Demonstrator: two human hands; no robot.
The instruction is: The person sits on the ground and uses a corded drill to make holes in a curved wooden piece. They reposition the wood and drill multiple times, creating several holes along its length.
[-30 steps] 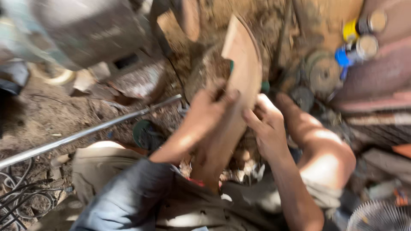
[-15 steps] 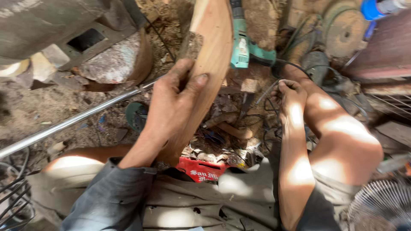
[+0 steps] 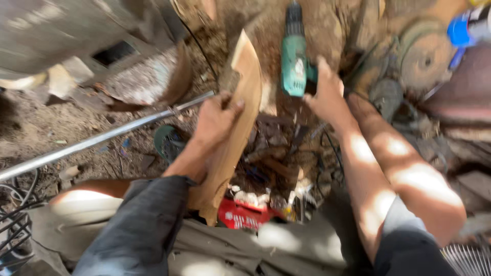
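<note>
The right hand (image 3: 327,97) has reached the teal drill (image 3: 295,61); the left hand (image 3: 217,120) clasps a curved, pale wooden piece (image 3: 235,138).

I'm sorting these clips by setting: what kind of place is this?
Probably a rough, dirt-floored woodworking spot. The left hand holds a curved wooden board, the right hand grips a green power drill, and a metal rod and scrap pieces lie on the ground.

We hold a long, curved wooden board (image 3: 236,128), pale tan with a rough darker patch near its top, standing tilted over our lap. Just beside it, a teal power drill (image 3: 295,61) lies on the dirt floor, chuck pointing away.
</note>
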